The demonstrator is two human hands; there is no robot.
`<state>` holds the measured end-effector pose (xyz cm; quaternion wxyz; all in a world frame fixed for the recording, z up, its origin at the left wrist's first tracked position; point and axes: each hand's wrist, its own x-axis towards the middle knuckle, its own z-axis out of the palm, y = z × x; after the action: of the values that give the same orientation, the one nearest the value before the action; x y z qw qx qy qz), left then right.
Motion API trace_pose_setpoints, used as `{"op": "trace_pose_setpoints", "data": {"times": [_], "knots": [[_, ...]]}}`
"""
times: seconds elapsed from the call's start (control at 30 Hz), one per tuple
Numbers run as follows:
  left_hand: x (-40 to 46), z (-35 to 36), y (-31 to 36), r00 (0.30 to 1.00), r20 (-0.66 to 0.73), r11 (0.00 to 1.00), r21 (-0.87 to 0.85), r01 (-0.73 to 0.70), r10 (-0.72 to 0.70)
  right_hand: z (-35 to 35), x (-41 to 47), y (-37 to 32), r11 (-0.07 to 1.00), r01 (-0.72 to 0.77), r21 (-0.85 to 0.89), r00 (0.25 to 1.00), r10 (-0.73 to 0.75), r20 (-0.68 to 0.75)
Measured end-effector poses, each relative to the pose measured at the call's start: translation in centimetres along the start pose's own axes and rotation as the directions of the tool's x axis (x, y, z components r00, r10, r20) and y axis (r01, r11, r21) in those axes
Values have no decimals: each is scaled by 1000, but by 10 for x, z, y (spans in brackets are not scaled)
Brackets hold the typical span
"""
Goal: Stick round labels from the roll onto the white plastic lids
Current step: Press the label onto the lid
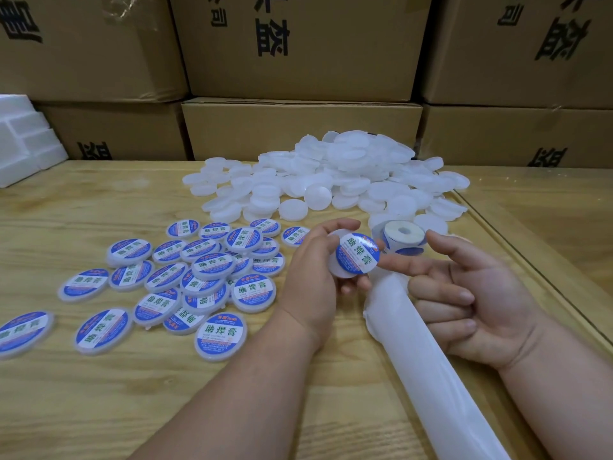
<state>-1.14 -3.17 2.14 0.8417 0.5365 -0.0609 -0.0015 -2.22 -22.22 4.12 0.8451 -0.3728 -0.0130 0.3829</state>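
My left hand point(310, 272) grips a white plastic lid point(334, 272) by its rim, tilted up toward me. A round blue-and-white label point(356, 257) lies on the lid's face. My right hand point(491, 310) is palm up beside it; its straight index fingertip touches the label's right edge, the thumb is stretched out and the other fingers are curled. Just behind the hands stands the label roll point(403, 235). Its bare white backing strip point(428, 376) trails toward me under my right hand's fingers. A heap of plain white lids point(331, 180) lies behind.
Several labelled lids point(199, 270) are scattered on the wooden table point(83, 410) to the left of my hands. Stacked cardboard boxes point(298, 127) wall off the back. A white foam block point(26, 141) sits at the far left. A raised table edge point(530, 263) runs along the right.
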Motion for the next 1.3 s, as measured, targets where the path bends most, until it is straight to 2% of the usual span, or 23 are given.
{"op": "trace_pose_setpoints", "data": {"times": [0.8, 1.3], "knots": [[-2, 1, 0, 1000, 22, 998, 66, -5, 4, 0, -2, 0, 999, -46, -4, 996, 47, 81], [-3, 1, -4, 997, 3, 964, 255, -75, 77, -3, -1, 0, 1000, -30, -1, 997, 30, 78]]}}
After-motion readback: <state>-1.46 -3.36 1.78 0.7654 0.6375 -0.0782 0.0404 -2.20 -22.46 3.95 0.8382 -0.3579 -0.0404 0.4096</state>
